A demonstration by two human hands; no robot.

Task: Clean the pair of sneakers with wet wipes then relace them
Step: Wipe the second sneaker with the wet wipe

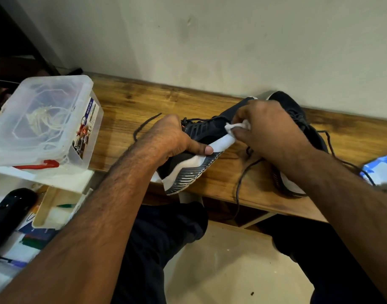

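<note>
1. While it clamps the near sneaker (201,130), the left hand (172,137) has its thumb pressed on the white midsole and its fingers curled round the upper out of sight.
2. Fingers bunched, the right hand (267,130) pinches a crumpled white wipe (237,126) against that shoe's side, at 3 o'clock from the left hand.
3. Tilted on its side with the grooved sole facing the camera, the near sneaker has its heel past the table (144,99) edge, above the person's lap.
4. Its dark lace (144,123) trails loose at 10 o'clock from the left hand.
5. Behind the right hand, toward 2 o'clock, the second sneaker (298,115) lies on the table, laces hanging over the edge.
6. At 4 o'clock from the right hand, at the frame's edge, sits a blue pack (381,170); whether it is open I cannot tell.
7. At 9 o'clock from the left hand stands a clear lidded box (45,119) with a red latch.
</note>
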